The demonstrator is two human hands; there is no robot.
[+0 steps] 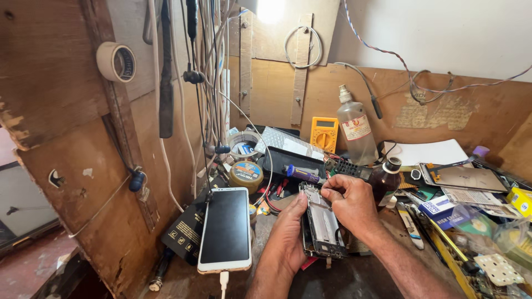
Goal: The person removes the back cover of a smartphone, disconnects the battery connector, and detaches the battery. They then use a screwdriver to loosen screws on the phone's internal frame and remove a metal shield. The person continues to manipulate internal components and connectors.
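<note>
Centrally, head view: opened phone frame (321, 221), long axis running away from the viewer, just right of the white smartphone (225, 230); left hand (288, 232) braces its left edge, right hand (349, 202), fingers pinched, works its upper end.

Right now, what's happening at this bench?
A person is working on an opened phone frame lying on a cluttered bench. The left hand steadies its left edge; the right hand pinches at its upper end. Whether it holds a tool cannot be told. A white phone, screen dark, lies to the left with a cable plugged in.
</note>
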